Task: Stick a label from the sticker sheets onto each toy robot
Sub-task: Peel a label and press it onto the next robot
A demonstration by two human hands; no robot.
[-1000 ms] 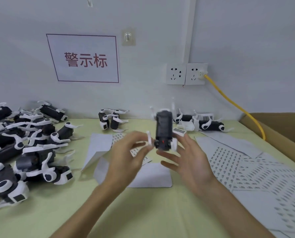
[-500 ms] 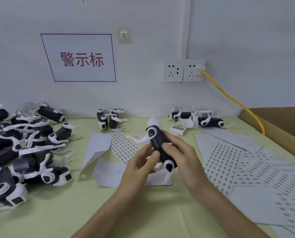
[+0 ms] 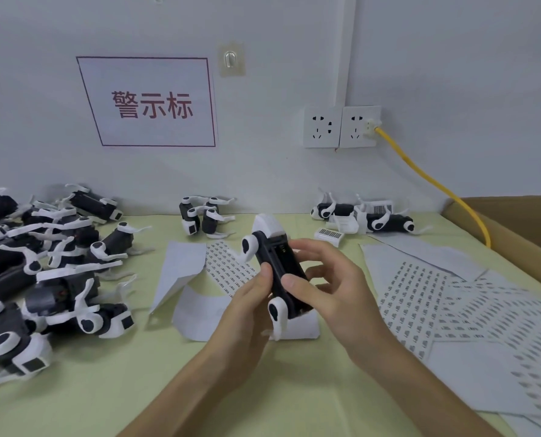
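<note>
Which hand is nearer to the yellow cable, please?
Right. The right hand sits across the sheets from the cable; the left hand is farther away, beyond the held robot.

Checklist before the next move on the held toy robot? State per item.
1. Grip: toy robot held by left hand and right hand together: ok.
2. Dark underside turned up toward the camera: ok.
3. A label ready on a fingertip: cannot tell.
4. A label already stuck on this robot: cannot tell, none visible.
5. Sticker sheet with printed rows lies on the table just behind the hands: ok.
</note>
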